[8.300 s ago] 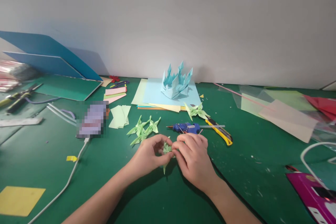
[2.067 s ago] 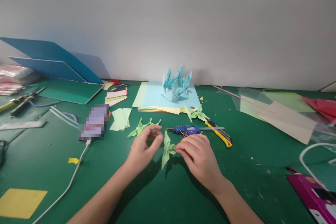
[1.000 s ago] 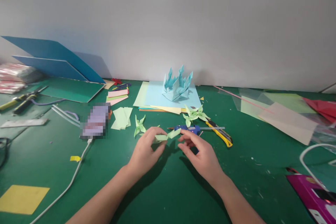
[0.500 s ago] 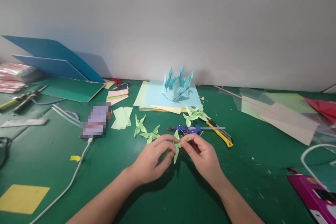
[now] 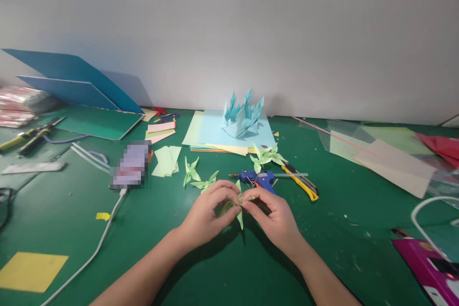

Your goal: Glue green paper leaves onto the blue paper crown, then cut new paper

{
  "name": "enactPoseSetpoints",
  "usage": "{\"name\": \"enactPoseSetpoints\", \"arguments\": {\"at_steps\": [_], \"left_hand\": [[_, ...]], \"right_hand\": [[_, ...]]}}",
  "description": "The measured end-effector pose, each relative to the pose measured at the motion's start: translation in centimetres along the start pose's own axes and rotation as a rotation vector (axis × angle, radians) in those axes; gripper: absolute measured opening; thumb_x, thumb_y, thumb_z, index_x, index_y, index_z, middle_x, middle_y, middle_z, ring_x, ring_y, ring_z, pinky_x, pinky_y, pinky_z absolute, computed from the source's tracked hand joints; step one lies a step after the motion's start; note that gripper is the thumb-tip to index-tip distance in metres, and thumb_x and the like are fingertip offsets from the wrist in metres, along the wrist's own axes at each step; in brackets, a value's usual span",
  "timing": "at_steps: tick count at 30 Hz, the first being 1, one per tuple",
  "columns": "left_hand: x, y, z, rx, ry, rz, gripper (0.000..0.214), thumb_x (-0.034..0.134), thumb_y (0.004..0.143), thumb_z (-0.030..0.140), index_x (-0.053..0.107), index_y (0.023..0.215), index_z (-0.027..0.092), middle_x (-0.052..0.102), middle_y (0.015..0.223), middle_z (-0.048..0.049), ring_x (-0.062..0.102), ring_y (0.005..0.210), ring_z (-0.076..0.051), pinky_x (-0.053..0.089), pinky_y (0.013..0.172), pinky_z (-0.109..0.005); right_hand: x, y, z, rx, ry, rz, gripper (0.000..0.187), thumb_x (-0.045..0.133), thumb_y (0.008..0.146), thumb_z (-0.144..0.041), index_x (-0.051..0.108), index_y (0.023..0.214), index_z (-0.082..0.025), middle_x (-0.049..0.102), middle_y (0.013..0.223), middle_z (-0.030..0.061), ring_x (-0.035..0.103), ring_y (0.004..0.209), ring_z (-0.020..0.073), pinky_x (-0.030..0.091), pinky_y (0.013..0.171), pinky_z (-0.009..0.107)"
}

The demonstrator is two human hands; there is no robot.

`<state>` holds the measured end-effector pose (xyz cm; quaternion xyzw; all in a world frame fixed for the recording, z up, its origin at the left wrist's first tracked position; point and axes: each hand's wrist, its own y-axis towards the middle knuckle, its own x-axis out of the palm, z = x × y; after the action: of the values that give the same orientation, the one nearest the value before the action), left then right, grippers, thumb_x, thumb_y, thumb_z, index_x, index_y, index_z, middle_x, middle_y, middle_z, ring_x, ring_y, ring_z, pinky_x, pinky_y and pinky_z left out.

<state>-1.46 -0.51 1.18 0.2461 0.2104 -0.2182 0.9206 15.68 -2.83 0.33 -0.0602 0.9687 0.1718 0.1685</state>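
Far left: yellow paper sheet (image 5: 34, 271) flat on green tabletop (image 5: 201, 277). Next, phone-like device (image 5: 131, 163), its display pixelated, white cable (image 5: 102, 239) attached. Pale green slips (image 5: 167, 161) lie just beside it, then two loose green flowers (image 5: 191, 172). Left hand (image 5: 208, 213): thumb and forefinger pinch the folded green flower (image 5: 240, 220), which is between both hands, above the tabletop. Blue glue gun (image 5: 253, 176) lies just beyond. Right hand (image 5: 274, 215): thumb and fingers pinch the same flower's right side. Farther right: yellow cutter (image 5: 304, 186), magenta box (image 5: 421, 263).
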Motion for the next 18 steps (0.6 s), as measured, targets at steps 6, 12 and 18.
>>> {"name": "enactPoseSetpoints", "arguments": {"at_steps": [6, 12, 18], "left_hand": [[0.1, -0.1, -0.2, -0.151, -0.180, 0.096, 0.004, 0.053, 0.081, 0.018, 0.054, 0.078, 0.018, 0.061, 0.103, -0.0104, 0.059, 0.089, -0.018, 0.049, 0.069, -0.029], [0.3, -0.1, -0.4, -0.243, -0.456, 0.181, 0.012, 0.059, 0.080, 0.027, 0.053, 0.076, 0.018, 0.059, 0.105, -0.0103, 0.059, 0.080, -0.015, 0.052, 0.074, -0.032], [0.1, 0.1, -0.1, -0.314, -0.541, 0.204, 0.014, 0.062, 0.075, 0.022, 0.049, 0.073, 0.018, 0.057, 0.111, -0.0092, 0.059, 0.072, -0.011, 0.050, 0.072, -0.031]], "right_hand": [[-1.8, 0.1, 1.1, 0.090, -0.317, 0.220, 0.023, 0.046, 0.087, -0.043, 0.054, 0.085, -0.021, 0.061, 0.071, 0.0016, 0.059, 0.063, 0.0155, 0.046, 0.058, 0.025], [-3.6, 0.5, 3.1, 0.387, -0.712, 0.113, 0.030, 0.057, 0.074, -0.048, 0.052, 0.080, -0.020, 0.061, 0.077, 0.0058, 0.059, 0.070, 0.0221, 0.040, 0.054, 0.027], [-3.7, 0.6, 2.7, 0.454, -0.732, -0.046, 0.017, 0.056, 0.072, -0.030, 0.056, 0.084, -0.019, 0.059, 0.076, 0.0035, 0.057, 0.063, 0.0184, 0.037, 0.052, 0.026]]}}
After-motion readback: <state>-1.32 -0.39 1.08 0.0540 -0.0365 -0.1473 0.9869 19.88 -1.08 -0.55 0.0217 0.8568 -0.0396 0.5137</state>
